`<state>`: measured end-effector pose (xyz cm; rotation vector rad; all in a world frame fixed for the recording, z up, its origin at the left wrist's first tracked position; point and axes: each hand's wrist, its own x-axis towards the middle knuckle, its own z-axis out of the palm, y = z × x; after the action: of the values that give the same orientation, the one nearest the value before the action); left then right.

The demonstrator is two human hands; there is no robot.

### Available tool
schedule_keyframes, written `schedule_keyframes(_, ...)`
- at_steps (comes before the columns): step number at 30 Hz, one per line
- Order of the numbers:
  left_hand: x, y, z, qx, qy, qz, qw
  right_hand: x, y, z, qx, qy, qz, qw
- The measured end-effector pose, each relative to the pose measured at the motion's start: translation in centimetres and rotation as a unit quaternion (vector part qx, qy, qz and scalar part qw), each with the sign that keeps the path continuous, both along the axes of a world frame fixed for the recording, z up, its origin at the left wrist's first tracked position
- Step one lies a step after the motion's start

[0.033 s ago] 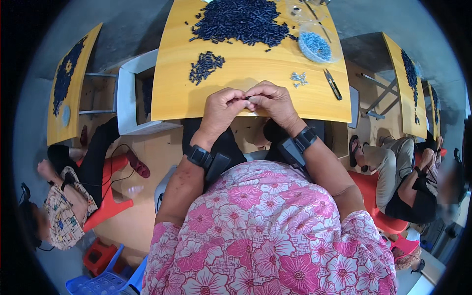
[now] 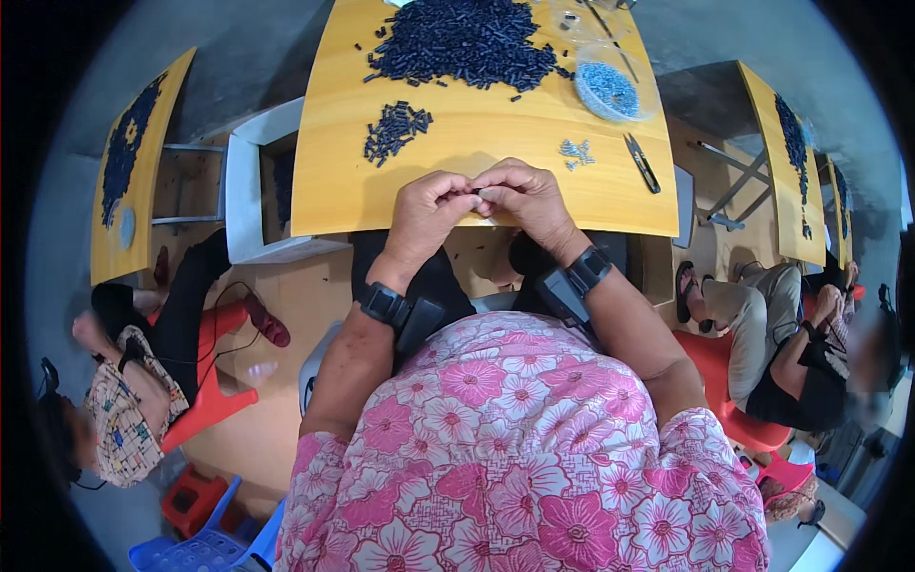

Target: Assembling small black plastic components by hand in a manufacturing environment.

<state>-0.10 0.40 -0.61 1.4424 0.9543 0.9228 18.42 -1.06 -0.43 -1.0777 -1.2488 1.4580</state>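
Note:
Near the front edge of the yellow table, my left hand (image 2: 429, 214) and my right hand (image 2: 538, 205) meet fingertip to fingertip. Both are closed in a pinch on a small black tubular piece (image 2: 477, 192), mostly covered by the fingers. Beyond my left hand lies a small pile of black tubular pieces (image 2: 395, 133), and a far larger heap (image 2: 467, 43) covers the back of the table. Several small silvery metal pieces (image 2: 576, 153) are scattered beyond my right hand. A pair of thread snips (image 2: 641, 164) rests to their right.
A clear round tub (image 2: 640, 114) of small bluish metal pieces stands at the table's back right. An open white box (image 2: 246, 191) sits against the table's left side. Other people sit on red stools at both sides, by tables (image 2: 162, 114) with similar black heaps.

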Motion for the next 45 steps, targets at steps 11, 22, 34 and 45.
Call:
schedule_keyframes(11, 0.5, -0.1, 0.0, 0.043, 0.057, 0.026, 0.997, 6.3, -3.2, 0.3, 0.225, -0.386, -0.217, 0.868)
schedule_keyframes(22, 0.6, -0.1, -0.2, 0.053, 0.078, 0.025, 0.995, 8.5, -1.7, -1.4, 0.130, -0.452, -0.271, 0.840)
schedule_keyframes(34, 0.6, -0.2, -0.2, 0.052, 0.063, 0.026, 0.996, 8.2, -1.9, -1.3, 0.143, -0.432, -0.248, 0.855)
schedule_keyframes(45, 0.5, -0.4, 0.0, 0.060, 0.077, 0.023, 0.995, 6.5, -1.3, 0.2, 0.190, -0.492, -0.190, 0.828)
